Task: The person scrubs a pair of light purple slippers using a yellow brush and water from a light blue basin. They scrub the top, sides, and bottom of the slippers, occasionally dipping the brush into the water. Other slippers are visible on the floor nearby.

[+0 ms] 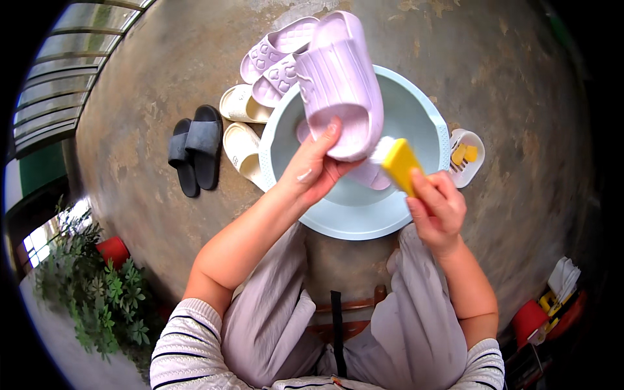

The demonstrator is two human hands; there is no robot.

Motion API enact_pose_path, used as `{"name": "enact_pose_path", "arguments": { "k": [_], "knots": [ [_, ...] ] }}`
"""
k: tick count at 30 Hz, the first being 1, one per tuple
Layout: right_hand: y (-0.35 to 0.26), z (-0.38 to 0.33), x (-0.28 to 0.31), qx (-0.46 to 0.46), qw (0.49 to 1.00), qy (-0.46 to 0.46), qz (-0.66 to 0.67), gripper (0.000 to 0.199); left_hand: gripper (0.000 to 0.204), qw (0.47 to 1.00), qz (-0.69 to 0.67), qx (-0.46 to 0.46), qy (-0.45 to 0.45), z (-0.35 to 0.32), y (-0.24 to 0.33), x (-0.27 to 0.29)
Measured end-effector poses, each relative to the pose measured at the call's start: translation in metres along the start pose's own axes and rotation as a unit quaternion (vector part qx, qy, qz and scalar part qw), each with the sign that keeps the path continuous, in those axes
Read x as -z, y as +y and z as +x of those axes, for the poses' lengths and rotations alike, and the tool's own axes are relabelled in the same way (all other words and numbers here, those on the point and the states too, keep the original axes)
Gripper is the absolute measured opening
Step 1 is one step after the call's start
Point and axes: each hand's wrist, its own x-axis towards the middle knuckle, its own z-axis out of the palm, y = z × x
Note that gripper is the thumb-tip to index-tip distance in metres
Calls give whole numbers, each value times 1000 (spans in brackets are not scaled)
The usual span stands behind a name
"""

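A lilac slide slipper is held up over the light blue basin by my left hand. My left thumb lies inside its near opening and the fingers go underneath, with a white smear of foam at the wrist. My right hand grips a yellow scrubbing brush by its near end. The brush's white bristles meet or nearly meet the slipper's near right edge; I cannot tell which. Another lilac slipper lies in the basin, partly hidden behind my hand and the raised slipper.
Left of the basin are a pair of lilac slippers, cream slippers and dark slides. A white soap dish with yellow pieces stands at its right. Potted plants are at the lower left.
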Motion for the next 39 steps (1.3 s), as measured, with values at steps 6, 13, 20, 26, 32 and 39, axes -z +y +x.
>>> {"name": "enact_pose_path", "arguments": {
  "k": [6, 13, 20, 26, 32, 39],
  "knots": [
    [-12, 5, -26, 38, 996, -80, -11, 49, 36, 976, -157, 81, -131, 4, -19, 35],
    [4, 27, -38, 71, 992, -100, -23, 47, 36, 985, -96, 126, -62, 2, -14, 45],
    [5, 32, -27, 42, 991, -127, -23, 50, 29, 988, -93, 123, -31, 8, -8, 52],
    [50, 51, -20, -23, 993, -29, -114, 46, 29, 987, -60, 143, -46, 8, -14, 68],
    [36, 38, -25, -7, 990, -77, -115, 45, 23, 969, -101, 149, 170, -3, -14, 37],
    [33, 41, -20, 29, 985, -119, -120, 46, 26, 965, -145, 159, 149, -3, -20, 50]
  ]
}}
